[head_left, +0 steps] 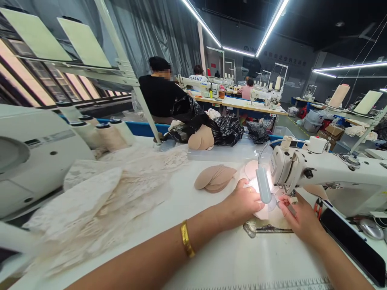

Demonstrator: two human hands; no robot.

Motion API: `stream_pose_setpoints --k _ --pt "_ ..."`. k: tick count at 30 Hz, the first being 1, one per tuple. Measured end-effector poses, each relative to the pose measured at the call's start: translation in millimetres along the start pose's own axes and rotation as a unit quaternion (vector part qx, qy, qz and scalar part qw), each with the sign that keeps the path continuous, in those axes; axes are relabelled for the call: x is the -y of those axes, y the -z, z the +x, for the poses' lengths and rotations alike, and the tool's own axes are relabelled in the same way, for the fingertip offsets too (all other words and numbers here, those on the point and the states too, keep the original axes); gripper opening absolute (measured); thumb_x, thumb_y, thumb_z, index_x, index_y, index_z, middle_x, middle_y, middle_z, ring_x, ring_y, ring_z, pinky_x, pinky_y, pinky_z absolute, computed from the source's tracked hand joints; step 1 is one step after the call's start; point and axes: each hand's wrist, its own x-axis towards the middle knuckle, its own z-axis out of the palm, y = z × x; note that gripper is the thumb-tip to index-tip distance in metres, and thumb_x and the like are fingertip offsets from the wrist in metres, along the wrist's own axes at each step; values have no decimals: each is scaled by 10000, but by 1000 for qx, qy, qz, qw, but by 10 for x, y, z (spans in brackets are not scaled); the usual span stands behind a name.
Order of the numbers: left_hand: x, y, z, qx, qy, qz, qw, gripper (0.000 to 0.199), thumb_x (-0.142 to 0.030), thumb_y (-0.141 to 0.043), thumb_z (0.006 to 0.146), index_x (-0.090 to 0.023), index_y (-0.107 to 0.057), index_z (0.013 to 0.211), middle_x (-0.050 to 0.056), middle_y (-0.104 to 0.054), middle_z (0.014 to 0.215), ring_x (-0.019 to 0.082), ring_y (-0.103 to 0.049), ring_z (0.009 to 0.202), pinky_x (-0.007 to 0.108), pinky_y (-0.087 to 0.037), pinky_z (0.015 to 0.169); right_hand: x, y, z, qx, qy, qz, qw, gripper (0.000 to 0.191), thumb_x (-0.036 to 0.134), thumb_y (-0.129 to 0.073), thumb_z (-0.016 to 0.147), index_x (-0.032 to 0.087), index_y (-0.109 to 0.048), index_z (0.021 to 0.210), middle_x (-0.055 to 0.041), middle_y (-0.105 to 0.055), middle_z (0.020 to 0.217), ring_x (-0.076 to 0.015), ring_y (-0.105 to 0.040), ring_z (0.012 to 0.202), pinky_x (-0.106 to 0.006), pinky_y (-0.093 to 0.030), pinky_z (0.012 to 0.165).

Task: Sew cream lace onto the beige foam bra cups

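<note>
My left hand (246, 203) is closed on a pale pink fabric piece (261, 213) under the lit lamp (264, 187) of a white sewing machine (302, 167). Close to the needle area, my right hand (298, 217) has its thumb and fingers pinched at the right edge of the same piece. The lamp hides part of the fabric. A fanned stack of beige oval pads (215, 178) lies left of my left hand. Behind the lamp, more pale pink fabric shows on the table.
Cream lace fabric (99, 201) spreads over the left of the table. Thread cones (111, 135) stand behind it. A black phone (352, 241) and red-handled snips (318, 208) lie at right. Black plastic bags (226, 131) sit beyond, near a person in black (160, 94).
</note>
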Motion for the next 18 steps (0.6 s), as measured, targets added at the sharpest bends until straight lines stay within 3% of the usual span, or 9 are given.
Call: stream_pose_setpoints --k 4,8,10,18 --pt "-125 94 -57 -1 0 -14 1000 197 -51 -594 859 -174 -557 709 -9 -639 784 173 -519 741 443 -277 935 78 65 5 46 28 7 999 195 295 -450 1065 242 -634 1024 -51 -706 921 -254 -654 856 -378 -533 737" --pt "-234 126 -129 -24 -25 -60 998 182 -201 -624 955 -190 -629 774 -21 -649 806 140 -472 670 451 -260 983 155 99 -1 125 74 30 989 183 225 -462 1058 266 -639 1052 -12 -694 885 -212 -630 773 -364 -506 760" --pt "-253 92 -145 -30 -36 -70 996 147 -192 -626 950 -197 -645 804 -22 -667 823 140 -483 671 445 -253 986 173 91 -6 155 99 47 982 188 184 -483 1039 266 -651 1050 -20 -681 917 -208 -637 811 -352 -499 762" --pt "-213 -72 -85 -21 -10 -56 998 197 -102 -600 897 -172 -555 718 -43 -616 752 133 -448 661 456 -268 967 163 5 -18 162 71 33 984 240 116 -470 1005 258 -664 991 -28 -642 902 -228 -621 864 -369 -485 765"
